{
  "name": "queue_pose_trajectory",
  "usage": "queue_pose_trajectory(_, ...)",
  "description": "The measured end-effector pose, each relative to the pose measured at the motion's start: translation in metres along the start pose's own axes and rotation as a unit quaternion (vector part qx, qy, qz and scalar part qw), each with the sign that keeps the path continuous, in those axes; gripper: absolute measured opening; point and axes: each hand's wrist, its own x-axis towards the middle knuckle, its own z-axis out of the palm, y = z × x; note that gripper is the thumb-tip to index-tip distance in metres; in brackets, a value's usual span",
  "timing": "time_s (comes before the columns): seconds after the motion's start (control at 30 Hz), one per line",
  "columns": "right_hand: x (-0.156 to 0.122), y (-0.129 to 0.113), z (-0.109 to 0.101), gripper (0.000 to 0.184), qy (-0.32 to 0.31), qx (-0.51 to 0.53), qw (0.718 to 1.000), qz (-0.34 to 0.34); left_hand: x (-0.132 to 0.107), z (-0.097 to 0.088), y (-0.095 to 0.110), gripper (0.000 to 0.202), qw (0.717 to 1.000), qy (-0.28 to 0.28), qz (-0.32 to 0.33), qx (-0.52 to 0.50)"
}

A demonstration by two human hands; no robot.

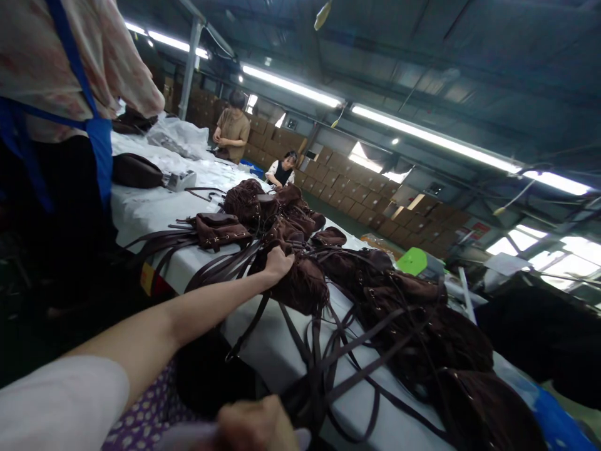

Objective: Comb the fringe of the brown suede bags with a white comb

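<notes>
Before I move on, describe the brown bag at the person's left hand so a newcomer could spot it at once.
Start with the long white-covered table and follow its near edge to the middle of the picture. There, among the heap of bags, one brown bag lies close to that edge. Unlike its neighbours, it has the person's left hand on it.

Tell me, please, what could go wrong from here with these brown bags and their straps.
The bag at the left hand lies close to the edge of the table, so a tug might pull it off. Long straps cross one another and hang over that edge, so lifting one could snag others.
</notes>
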Motion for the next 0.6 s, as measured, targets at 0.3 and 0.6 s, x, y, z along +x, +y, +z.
queue_pose_trajectory(0.3, 0.065, 0.095, -0.126, 0.04, 0.18, -0.243, 0.951, 0.057, -0.009, -0.01, 0.042, 0.015, 0.982, -0.166, 0.031, -0.08)
queue_pose_trajectory(0.6, 0.05, 0.043, -0.02, 0.028, 0.005, -0.121, 0.99, 0.07, 0.004, 0.014, 0.036, 0.015, 0.984, -0.062, 0.004, -0.166)
